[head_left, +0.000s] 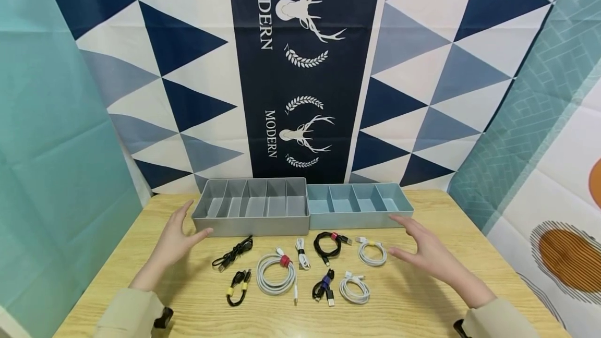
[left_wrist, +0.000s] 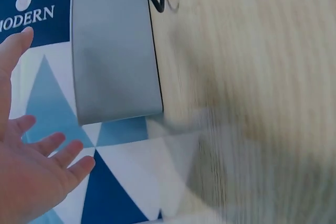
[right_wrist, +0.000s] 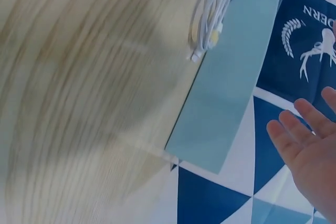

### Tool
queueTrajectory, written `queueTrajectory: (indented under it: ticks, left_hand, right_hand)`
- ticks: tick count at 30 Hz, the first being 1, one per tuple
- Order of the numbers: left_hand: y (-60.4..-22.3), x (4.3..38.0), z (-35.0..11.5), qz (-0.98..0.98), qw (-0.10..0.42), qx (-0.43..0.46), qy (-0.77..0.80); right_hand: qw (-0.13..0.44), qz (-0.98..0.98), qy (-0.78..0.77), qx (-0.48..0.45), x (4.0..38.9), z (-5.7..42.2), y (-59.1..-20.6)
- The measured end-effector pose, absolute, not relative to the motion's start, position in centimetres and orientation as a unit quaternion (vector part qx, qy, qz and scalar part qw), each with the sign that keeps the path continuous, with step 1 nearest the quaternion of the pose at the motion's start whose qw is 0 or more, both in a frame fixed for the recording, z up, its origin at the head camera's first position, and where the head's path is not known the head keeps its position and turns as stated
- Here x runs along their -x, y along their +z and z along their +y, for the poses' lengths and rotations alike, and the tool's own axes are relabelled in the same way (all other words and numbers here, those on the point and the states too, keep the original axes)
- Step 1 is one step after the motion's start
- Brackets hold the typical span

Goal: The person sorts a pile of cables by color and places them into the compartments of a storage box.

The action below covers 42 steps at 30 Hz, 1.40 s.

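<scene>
My left hand [head_left: 175, 237] hovers with spread fingers by the left end of a grey divided box [head_left: 251, 227]. Across the table, my right hand [head_left: 424, 249] is held out the same way, near the right end of a light blue divided box [head_left: 361, 219]. Neither hand holds anything. Several coiled cables lie in front of the boxes: a white cable with a yellow tie [head_left: 373, 261] close to the right hand, a black cable [head_left: 233, 253] closest to the left, and a larger white cable with a red tie [head_left: 267, 286] between them.
More bundles lie on the wooden table [head_left: 197, 306]: a black cable with yellow ties [head_left: 231, 299], a black one with a blue tie [head_left: 322, 287], and a white coil [head_left: 345, 293]. Behind the boxes hangs a patterned cloth [head_left: 300, 82].
</scene>
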<state>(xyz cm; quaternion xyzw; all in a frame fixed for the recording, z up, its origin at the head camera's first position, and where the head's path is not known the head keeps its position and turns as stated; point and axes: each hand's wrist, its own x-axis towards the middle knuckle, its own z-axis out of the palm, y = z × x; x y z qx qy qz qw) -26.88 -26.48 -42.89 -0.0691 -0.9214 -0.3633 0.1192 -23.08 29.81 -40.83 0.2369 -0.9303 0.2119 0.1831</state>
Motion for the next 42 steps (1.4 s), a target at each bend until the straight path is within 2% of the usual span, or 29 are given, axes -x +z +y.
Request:
queueTrajectory:
  ticks: [6, 13, 21, 29, 35, 42]
  left_hand:
    - [-42.7, 28.4, -26.9, -0.907, 0.095, 0.054, -0.407]
    - [-43.2, 29.5, -27.6, -0.881, 0.05, 0.03, -0.47]
    - [-44.2, 30.3, -27.7, -0.869, 0.024, 0.036, -0.493]
    - [-44.9, 30.9, -27.5, -0.871, 0.018, 0.043, -0.488]
    - [-45.0, 31.4, -27.4, -0.876, 0.007, 0.036, -0.482]
    - [-45.0, 31.3, -27.3, -0.868, 0.012, 0.036, -0.496]
  right_hand:
    - [0.181, -0.92, 0.225, -0.265, 23.1, 28.9, -41.5]
    - [0.154, -0.909, 0.243, -0.303, 23.1, 27.7, -42.9]
    - [0.111, -0.905, 0.224, -0.344, 22.8, 27.0, -44.3]
    - [0.052, -0.891, 0.206, -0.4, 23.1, 26.8, -45.6]
    - [0.064, -0.865, 0.184, -0.462, 24.1, 26.7, -46.4]
    - [0.054, -0.856, 0.166, -0.487, 24.9, 26.6, -46.9]
